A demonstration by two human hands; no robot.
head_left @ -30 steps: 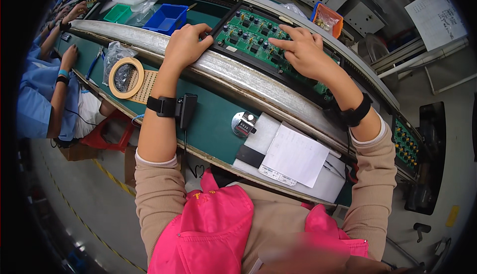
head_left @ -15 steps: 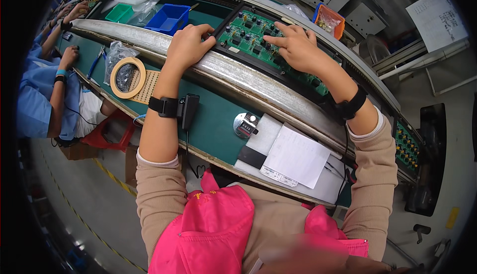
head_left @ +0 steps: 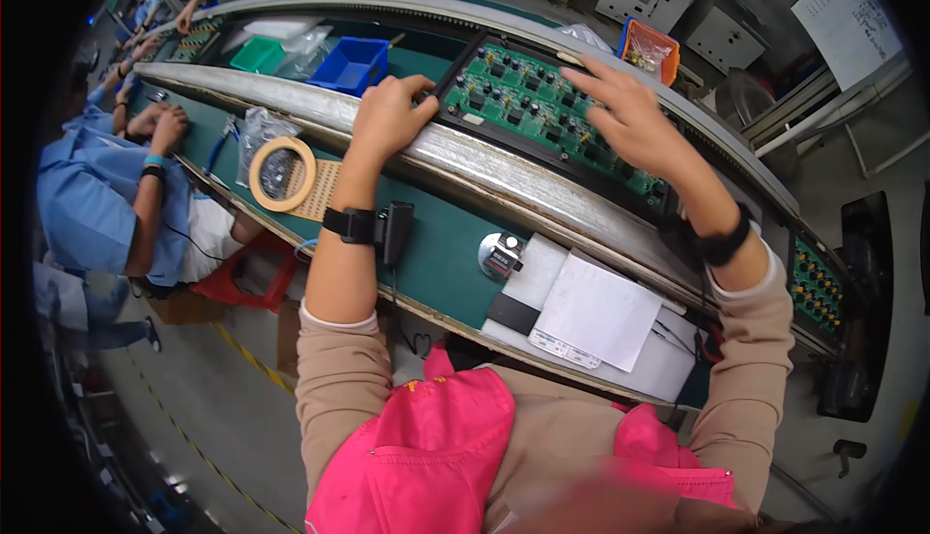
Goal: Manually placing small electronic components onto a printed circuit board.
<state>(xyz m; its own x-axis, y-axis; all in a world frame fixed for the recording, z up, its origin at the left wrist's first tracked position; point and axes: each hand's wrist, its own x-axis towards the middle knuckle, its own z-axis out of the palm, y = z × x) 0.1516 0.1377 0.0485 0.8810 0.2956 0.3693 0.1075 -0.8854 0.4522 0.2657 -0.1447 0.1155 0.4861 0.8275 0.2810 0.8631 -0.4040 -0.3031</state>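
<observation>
A black frame point(head_left: 562, 153) holding green circuit boards point(head_left: 523, 89) full of small components sits on the conveyor line in front of me. My left hand point(head_left: 392, 118) is closed at the frame's left end, with bent fingers and the thumb against its near corner. Over the right half of the boards hovers my right hand point(head_left: 625, 113), its index and middle fingers stretched out and apart. It appears to hold nothing. Part of the boards is hidden under this hand.
Left of the frame stand a blue bin point(head_left: 351, 64) and a green bin point(head_left: 257, 54); an orange bin point(head_left: 651, 50) stands beyond it. On the near bench lie a tape roll point(head_left: 283, 174), a tally counter point(head_left: 501, 255) and papers point(head_left: 599, 311). A co-worker point(head_left: 107, 195) sits at left.
My right hand has moved off the middle of the boards toward their far right side. My left hand stays at the frame's left end. The whole view has shifted slightly.
</observation>
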